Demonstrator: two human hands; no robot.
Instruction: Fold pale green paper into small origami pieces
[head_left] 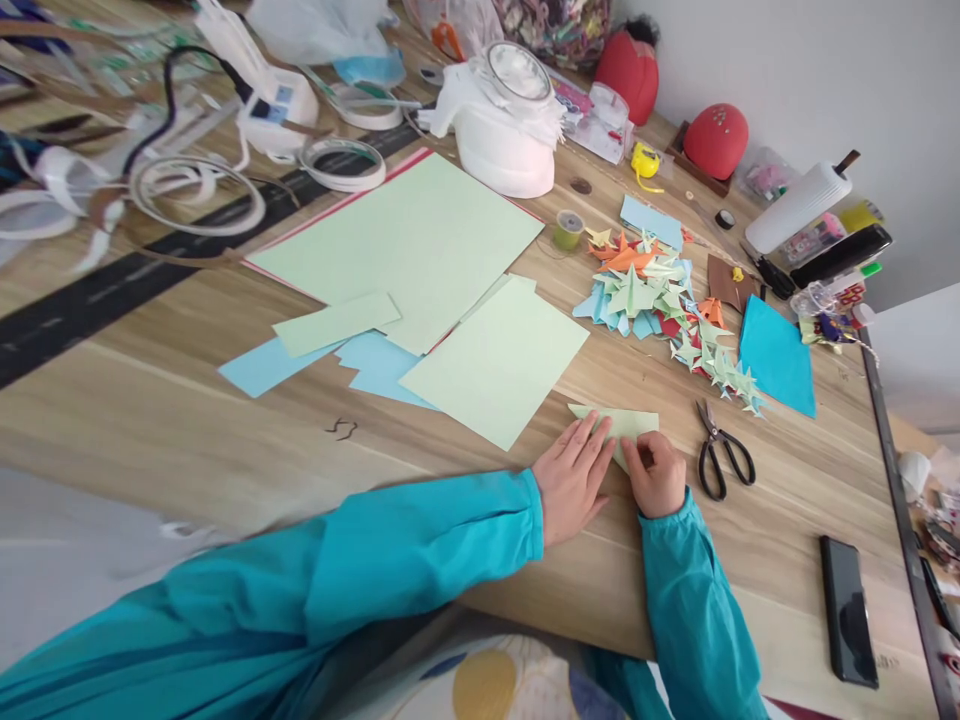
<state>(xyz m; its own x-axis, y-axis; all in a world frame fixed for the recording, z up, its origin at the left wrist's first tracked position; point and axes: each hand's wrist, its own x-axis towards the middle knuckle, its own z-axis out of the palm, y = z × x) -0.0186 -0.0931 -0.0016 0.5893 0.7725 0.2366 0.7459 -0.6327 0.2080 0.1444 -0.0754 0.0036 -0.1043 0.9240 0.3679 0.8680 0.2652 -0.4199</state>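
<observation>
A small piece of pale green paper [634,421], folded to a triangular shape, lies on the wooden table near its front edge. My left hand [571,478] rests flat across the paper's left part, fingers stretched out. With thumb and fingers closed, my right hand [655,476] pinches the paper's lower right side. My fingers hide part of the fold. Just right of my right hand lies a pair of black-handled scissors [717,436]. Close behind my left hand is a larger pale green sheet [499,360].
Folded paper shapes [634,290] in green, blue and orange are heaped behind the scissors, beside a blue sheet [776,355]. A phone [849,610] lies at right. Cut strips [337,322] and a large green sheet [405,240] lie left. Tape rolls [343,165] sit farther back.
</observation>
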